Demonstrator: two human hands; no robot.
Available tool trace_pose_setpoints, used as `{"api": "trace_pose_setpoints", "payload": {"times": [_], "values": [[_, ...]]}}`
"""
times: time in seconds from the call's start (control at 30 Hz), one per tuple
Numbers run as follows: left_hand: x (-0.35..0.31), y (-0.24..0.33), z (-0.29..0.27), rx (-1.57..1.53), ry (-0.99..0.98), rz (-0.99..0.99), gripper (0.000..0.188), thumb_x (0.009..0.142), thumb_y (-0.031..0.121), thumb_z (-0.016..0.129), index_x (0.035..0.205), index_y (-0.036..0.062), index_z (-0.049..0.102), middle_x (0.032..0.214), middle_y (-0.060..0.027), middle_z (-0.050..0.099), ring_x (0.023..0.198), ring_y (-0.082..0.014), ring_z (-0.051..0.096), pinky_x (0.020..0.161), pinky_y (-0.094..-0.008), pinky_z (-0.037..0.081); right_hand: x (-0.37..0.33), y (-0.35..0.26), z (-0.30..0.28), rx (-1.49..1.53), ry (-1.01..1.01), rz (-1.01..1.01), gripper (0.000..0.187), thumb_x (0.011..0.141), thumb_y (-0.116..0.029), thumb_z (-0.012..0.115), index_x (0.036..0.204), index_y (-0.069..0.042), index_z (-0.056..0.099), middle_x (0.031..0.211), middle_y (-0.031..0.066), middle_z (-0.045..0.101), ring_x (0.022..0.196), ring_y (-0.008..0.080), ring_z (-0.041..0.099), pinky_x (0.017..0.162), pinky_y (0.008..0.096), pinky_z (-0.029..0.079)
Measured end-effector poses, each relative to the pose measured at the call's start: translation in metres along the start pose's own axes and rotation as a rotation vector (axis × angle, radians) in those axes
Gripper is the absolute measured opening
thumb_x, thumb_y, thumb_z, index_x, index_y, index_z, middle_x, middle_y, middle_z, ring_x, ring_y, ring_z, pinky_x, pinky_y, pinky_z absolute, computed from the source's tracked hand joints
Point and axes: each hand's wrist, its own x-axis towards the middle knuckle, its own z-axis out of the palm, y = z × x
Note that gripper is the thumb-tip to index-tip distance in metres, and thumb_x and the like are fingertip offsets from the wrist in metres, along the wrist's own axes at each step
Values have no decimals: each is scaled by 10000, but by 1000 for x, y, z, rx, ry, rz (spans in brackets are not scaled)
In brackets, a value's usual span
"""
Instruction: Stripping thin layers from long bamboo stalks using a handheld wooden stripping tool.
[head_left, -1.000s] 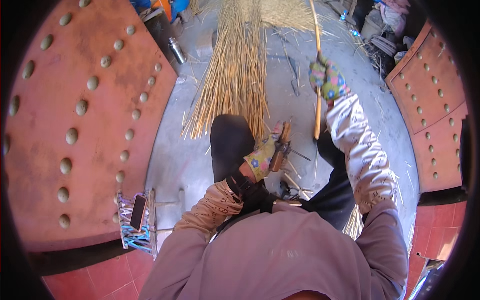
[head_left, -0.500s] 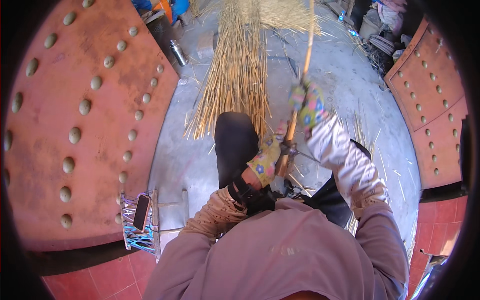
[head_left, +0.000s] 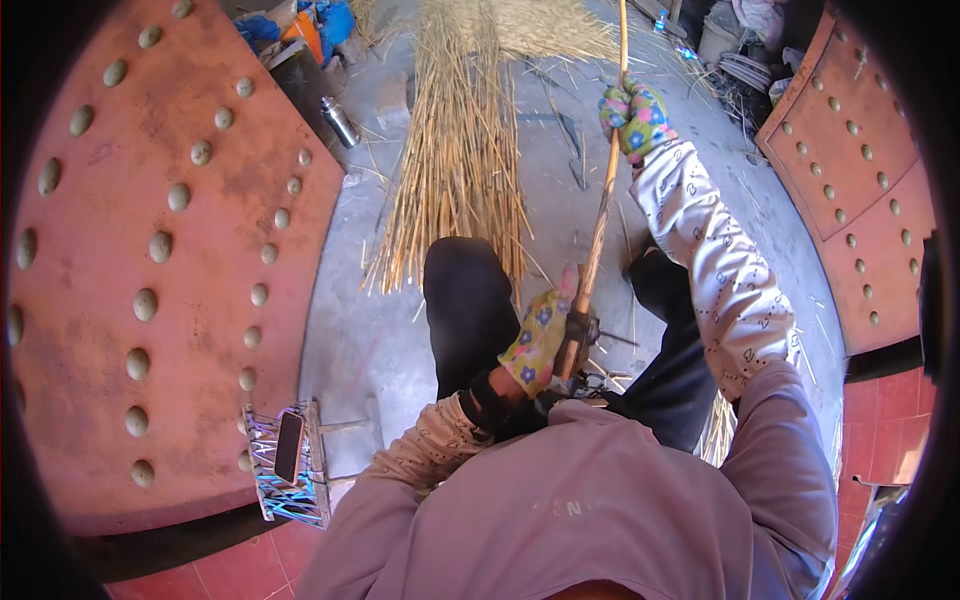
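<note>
Both my hands wear flowered gloves. A long, slim, tan stick or tight bundle of stalks (head_left: 602,205) rises at a slant from my lap to the far edge of view. Well up along it, my right hand (head_left: 640,115) is closed around it, that arm stretched forward. My left hand (head_left: 540,335) grips its thick lower end between my knees, thumb pointing up. Right beside the left hand is a small dark metal piece (head_left: 582,326) with a thin rod sticking out to the right. What lies under the left palm is hidden.
Loose straw stalks (head_left: 455,190) lie in a wide heap ahead of my left knee. A metal flask (head_left: 340,122) stands left of it. Studded reddish door panels (head_left: 200,250) flank both sides. A phone (head_left: 288,448) rests on a corded stool (head_left: 312,465) at my left.
My right hand has moved farther forward along the stick, away from my left hand, and its arm has straightened. My left hand stays at the lower end.
</note>
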Motion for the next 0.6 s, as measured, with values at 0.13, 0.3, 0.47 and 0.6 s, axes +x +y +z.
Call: {"api": "trace_pose_setpoints", "payload": {"times": [0.13,0.3,0.47,0.6], "values": [[26,43,-2,14,87,196,516,738,593,423,655,90,500,497,-16,477,391,-117,467,348,-245,362,-54,43,30,42,-109,302,253,871,-263,344,877,-40,464,543,-42,348,411,64,312,372,203,274],[91,41,-4,-245,272,112,500,724,603,435,595,122,478,472,-16,457,358,-152,447,316,-277,353,-86,14,61,-265,-5,388,250,862,-239,355,932,-30,473,715,2,431,539,63,387,438,197,322],[127,55,3,-354,159,192,456,732,564,470,581,135,465,485,-6,464,356,-130,419,319,-272,327,-107,58,-104,-997,-202,47,268,811,-228,472,1017,-57,483,823,69,536,654,158,521,564,295,440],[139,42,10,-344,255,317,443,738,544,484,583,130,464,486,7,455,372,-114,410,336,-249,310,-188,53,-43,-719,-421,107,214,803,-105,377,953,-26,508,729,67,565,587,180,545,490,272,426]]}}
